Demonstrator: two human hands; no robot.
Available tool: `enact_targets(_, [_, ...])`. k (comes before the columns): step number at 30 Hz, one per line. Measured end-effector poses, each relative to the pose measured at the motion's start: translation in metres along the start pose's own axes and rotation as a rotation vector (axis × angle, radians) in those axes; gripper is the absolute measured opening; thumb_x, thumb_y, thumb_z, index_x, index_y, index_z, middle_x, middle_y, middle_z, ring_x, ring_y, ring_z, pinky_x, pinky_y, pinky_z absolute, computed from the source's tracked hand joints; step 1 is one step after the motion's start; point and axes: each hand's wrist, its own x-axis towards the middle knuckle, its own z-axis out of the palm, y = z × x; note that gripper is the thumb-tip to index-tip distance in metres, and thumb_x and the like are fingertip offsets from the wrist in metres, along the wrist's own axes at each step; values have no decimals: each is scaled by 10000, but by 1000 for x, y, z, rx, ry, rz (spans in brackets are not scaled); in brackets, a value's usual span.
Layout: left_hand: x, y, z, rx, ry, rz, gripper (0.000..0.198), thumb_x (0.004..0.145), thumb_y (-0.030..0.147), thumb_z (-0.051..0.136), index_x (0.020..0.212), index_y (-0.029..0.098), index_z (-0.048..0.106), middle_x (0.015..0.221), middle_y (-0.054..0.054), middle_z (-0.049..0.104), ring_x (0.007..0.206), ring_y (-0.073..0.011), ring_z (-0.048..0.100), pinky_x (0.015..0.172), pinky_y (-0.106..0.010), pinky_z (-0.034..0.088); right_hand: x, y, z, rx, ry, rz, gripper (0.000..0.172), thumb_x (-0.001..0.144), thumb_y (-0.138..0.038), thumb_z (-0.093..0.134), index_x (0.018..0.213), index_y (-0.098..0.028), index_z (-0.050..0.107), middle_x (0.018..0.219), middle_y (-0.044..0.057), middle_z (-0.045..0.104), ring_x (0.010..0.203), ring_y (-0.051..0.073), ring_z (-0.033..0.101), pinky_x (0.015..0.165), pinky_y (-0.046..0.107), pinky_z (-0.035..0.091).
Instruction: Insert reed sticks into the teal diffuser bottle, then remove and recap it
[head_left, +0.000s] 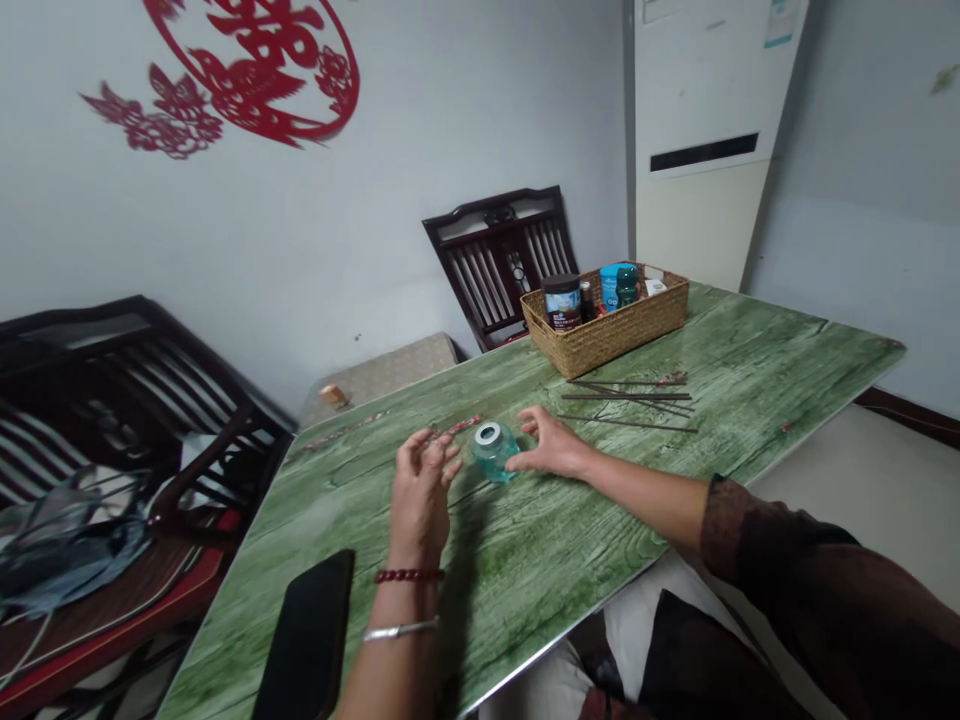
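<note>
A small round bottle of clear blue-green glass [495, 458] with a silver collar and an open mouth stands upright on the green wood-patterned table [555, 540]. My left hand [426, 480], with a red bead bracelet and a silver bangle on its wrist, is just left of the bottle, fingers apart and holding nothing. On the bottle's right side is my right hand [553, 445], its thumb and fingers spread around that side; the thumb tip is at the glass, and whether it touches cannot be told. Several thin dark sticks [630, 397] lie right of the bottle.
A wicker basket [615, 338] with jars and packets stands at the back. A black phone [307, 640] lies at the front left. Dark wooden chairs [502, 262] stand beyond the table and at the left. A small orange-brown object [334, 396] is near the far left corner.
</note>
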Motion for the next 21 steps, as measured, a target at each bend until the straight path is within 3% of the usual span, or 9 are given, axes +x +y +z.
enact_targets(3, [22, -9, 11, 89, -160, 106, 634, 689, 454, 846, 1241, 269, 592, 1318, -95, 619, 1225, -226, 584, 986, -326, 468, 17, 2, 18, 20, -74, -82, 1040, 489, -374, 923, 1384, -215, 417, 1328, 129, 591, 1211, 267, 575, 1015, 399, 424])
enact_targets(6, [29, -24, 15, 130, -346, 82, 684, 709, 425, 832, 1321, 255, 581, 1399, -124, 589, 1353, -275, 500, 1098, -374, 395, 25, 11, 32, -47, -107, -115, 929, 578, -364, 892, 1373, -216, 437, 1279, 118, 627, 1170, 291, 604, 965, 410, 453])
enact_targets(8, [27, -29, 13, 181, -396, 61, 667, 706, 400, 836, 1312, 239, 610, 1401, -125, 596, 1379, -296, 476, 1134, -389, 362, 25, 17, 35, -114, -126, -142, 811, 625, -382, 867, 1323, -224, 486, 1183, 89, 666, 1097, 292, 632, 900, 396, 473])
enact_targets(12, [25, -26, 8, 258, -375, 68, 547, 699, 364, 841, 1209, 233, 692, 1348, -110, 639, 1371, -323, 477, 1163, -421, 328, 25, 19, 34, -182, -127, -183, 731, 645, -399, 854, 1266, -216, 515, 1112, 66, 677, 1027, 272, 643, 849, 360, 474])
enact_targets(17, [29, -26, 5, 319, -366, 72, 506, 743, 313, 801, 1228, 220, 689, 1329, -104, 640, 1344, -289, 503, 1170, -385, 315, 25, 18, 35, -202, -133, -177, 733, 668, -421, 840, 1277, -179, 511, 1123, 101, 681, 1019, 289, 652, 835, 371, 479])
enact_targets(21, [29, -29, 6, 267, -319, 50, 471, 732, 262, 804, 1188, 208, 697, 1303, -110, 642, 1322, -275, 520, 1132, -359, 367, 24, 20, 36, -188, -131, -196, 762, 664, -403, 844, 1304, -173, 500, 1159, 115, 674, 1051, 299, 647, 856, 386, 482])
